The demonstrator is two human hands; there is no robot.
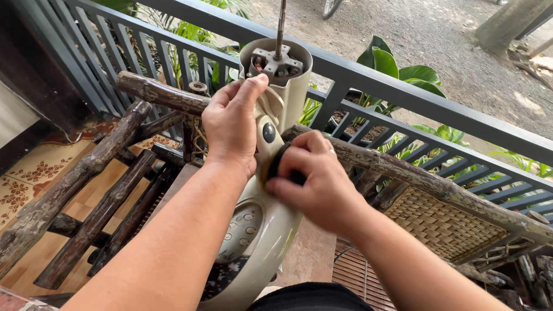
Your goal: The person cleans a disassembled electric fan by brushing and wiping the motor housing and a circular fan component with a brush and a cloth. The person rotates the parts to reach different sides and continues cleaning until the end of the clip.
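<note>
No packages, signs or screens appear on this veranda. The only marked surface is the round grey control dial panel point(239, 230), ringed with small printed markings, set low on the cream plastic fan body point(262, 224).

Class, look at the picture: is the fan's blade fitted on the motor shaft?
No: the metal shaft sticks up bare from the fan motor housing, which the left hand steadies.
</note>
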